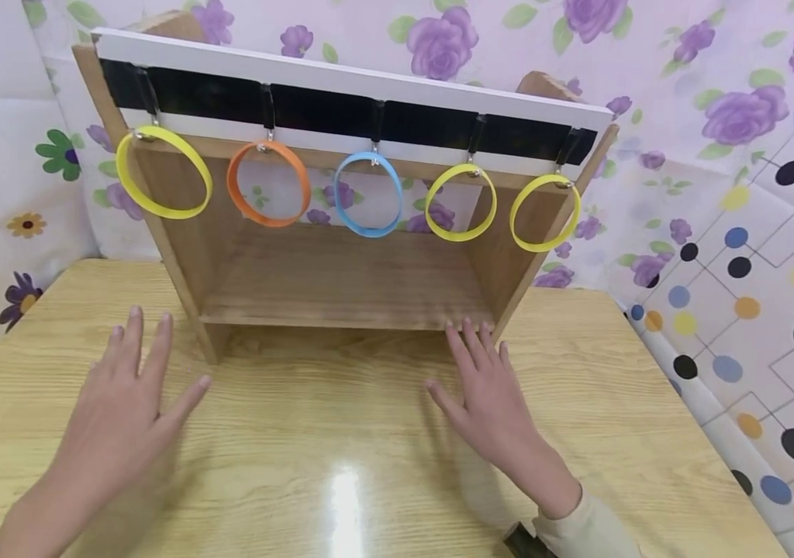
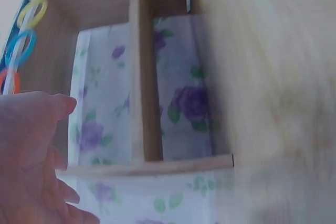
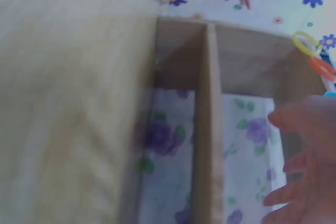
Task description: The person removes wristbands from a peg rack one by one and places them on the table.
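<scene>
My left hand (image 1: 114,418) is above the table left of a wooden shelf stand (image 1: 355,279), fingers spread, holding nothing. On the other side my right hand (image 1: 491,395) reaches forward, its fingertips overlapping the shelf's lower front edge in the head view; it too holds nothing. Along the stand's top runs a white and black strip (image 1: 320,108) with rings hanging from clips: a yellow ring (image 1: 125,174) at the left, an orange ring (image 1: 233,182), a blue ring (image 1: 398,198) in the middle, then a yellow ring (image 1: 491,205) and another yellow ring (image 1: 576,217) at the right.
The stand rests on a light wood-grain table (image 1: 299,434). Behind it hangs a flowered sheet (image 1: 648,70), and a dotted sheet (image 1: 774,333) borders the table's right side. A dark object (image 1: 526,540) shows beside the right sleeve (image 1: 585,531).
</scene>
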Demonstrator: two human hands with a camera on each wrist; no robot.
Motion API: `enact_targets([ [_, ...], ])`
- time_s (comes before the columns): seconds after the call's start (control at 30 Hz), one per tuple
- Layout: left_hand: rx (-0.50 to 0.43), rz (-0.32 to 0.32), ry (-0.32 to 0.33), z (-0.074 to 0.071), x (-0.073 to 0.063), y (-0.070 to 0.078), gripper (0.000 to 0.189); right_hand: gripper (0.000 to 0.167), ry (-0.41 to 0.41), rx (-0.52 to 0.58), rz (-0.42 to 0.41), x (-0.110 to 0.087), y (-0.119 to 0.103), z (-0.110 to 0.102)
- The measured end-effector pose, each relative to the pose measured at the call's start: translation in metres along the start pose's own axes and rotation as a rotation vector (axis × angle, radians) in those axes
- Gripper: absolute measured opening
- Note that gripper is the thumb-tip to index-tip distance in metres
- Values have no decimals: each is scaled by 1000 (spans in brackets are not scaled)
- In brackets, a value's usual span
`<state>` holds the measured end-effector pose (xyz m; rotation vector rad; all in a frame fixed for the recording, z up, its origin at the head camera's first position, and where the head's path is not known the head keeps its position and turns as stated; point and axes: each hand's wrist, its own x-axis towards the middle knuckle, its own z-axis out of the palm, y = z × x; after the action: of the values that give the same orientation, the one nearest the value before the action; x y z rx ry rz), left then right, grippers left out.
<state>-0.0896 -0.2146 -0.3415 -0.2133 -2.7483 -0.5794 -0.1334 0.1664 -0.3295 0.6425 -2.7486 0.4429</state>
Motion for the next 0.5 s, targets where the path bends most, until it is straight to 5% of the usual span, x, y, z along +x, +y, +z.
enact_targets([
  [0.13,-188,-40,6,-10,12,-14,81,62,54,169,-2,16,-19,-15],
  [0.3,-443,-76,7,-14,37,-23,78,49,27,345,-58,36,-53,-37],
  [0.5,-603,-184,45,-14,57,-24,73,39,2,657,-180,70,-100,-52],
])
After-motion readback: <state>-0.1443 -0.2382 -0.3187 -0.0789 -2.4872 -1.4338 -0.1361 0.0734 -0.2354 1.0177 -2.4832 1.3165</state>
